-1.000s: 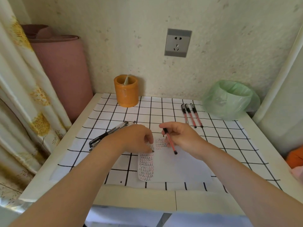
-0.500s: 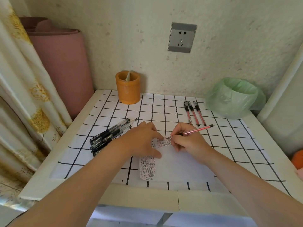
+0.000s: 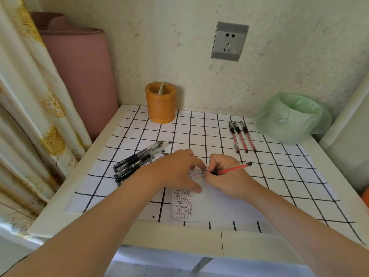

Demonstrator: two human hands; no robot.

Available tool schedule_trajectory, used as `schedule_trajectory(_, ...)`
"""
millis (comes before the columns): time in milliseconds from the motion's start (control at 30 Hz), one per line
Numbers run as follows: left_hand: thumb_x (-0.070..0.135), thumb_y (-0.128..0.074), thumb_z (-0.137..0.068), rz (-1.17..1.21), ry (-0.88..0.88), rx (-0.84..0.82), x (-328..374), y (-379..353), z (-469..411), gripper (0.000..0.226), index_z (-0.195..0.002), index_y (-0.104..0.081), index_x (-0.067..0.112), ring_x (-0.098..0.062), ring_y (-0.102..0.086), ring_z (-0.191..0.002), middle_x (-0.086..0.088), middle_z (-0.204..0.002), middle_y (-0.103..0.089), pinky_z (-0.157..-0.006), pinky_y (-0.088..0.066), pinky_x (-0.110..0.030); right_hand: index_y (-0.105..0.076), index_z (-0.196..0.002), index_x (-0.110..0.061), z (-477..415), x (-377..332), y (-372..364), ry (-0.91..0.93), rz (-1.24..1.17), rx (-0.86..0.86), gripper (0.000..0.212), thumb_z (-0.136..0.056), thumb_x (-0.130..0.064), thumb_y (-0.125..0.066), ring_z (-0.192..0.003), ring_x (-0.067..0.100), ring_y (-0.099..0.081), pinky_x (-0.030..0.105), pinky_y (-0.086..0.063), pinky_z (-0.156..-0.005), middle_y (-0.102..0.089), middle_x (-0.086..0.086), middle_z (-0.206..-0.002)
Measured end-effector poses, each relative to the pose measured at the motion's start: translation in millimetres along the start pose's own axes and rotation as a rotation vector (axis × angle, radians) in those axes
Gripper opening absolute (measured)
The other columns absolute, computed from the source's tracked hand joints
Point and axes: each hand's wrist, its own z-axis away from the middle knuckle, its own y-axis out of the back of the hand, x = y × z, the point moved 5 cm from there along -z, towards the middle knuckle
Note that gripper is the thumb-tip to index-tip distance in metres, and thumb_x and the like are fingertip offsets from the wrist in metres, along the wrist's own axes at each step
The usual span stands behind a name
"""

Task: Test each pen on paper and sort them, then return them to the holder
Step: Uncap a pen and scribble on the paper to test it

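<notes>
My right hand (image 3: 229, 175) grips a red pen (image 3: 234, 169) in a writing hold, its tip down on the white paper (image 3: 215, 204), its capped end pointing right. The paper carries rows of small written marks along its left side. My left hand (image 3: 175, 169) lies flat on the paper's upper left corner, fingers spread, holding nothing. Three red pens (image 3: 241, 136) lie side by side at the back right. A pile of several black pens (image 3: 137, 161) lies left of my left hand. The orange pen holder (image 3: 160, 102) stands at the back by the wall.
A checked cloth (image 3: 279, 176) covers the small white table. A bin lined with a green bag (image 3: 293, 116) stands at the back right corner. A rolled pink mat (image 3: 79, 76) and a curtain (image 3: 26, 108) stand to the left. A wall socket (image 3: 229, 41) is above.
My right hand turned the red pen from tip-toward-me into a writing hold and set its tip on the paper. The camera moved closer; the left hand stays on the paper.
</notes>
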Motion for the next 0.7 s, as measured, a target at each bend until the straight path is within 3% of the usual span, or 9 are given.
schedule_trajectory(300, 0.057, -0.081, -0.068, -0.014, 0.009, 0.023, -2.2, 0.4, 0.6, 0.06, -0.121, -0.057, 0.043, -0.012, -0.048, -0.101, 0.012, -0.107, -0.048, -0.089, -0.048, -0.037, -0.051, -0.063, -0.018, -1.4, -1.3, -2.2, 0.007, 0.026, -0.025, 0.028, -0.077, 0.001, -0.066, -0.048, 0.005, -0.038, 0.023, -0.031, -0.044, -0.05, -0.012, -0.053)
schedule_trajectory(533, 0.056, -0.081, -0.067, 0.001, 0.022, 0.015, -3.3, -1.0, -1.0, 0.061, -0.121, -0.056, 0.043, -0.011, -0.047, -0.103, 0.011, -0.107, -0.048, -0.091, -0.048, -0.039, -0.051, -0.066, -0.01, 0.6, -2.6, -2.7, 0.014, 0.032, -0.029, 0.023, -0.079, 0.004, -0.065, -0.047, 0.003, -0.036, 0.018, -0.029, -0.043, -0.048, -0.013, -0.053)
schedule_trajectory(700, 0.055, -0.082, -0.067, 0.007, 0.035, 0.006, -3.0, -0.9, -1.9, 0.062, -0.121, -0.056, 0.043, -0.011, -0.048, -0.102, 0.012, -0.106, -0.048, -0.091, -0.048, -0.038, -0.052, -0.067, -0.012, 1.1, -2.5, -2.8, 0.008, 0.03, -0.037, 0.022, -0.078, 0.001, -0.065, -0.05, 0.007, -0.038, 0.022, -0.031, -0.045, -0.05, -0.007, -0.057)
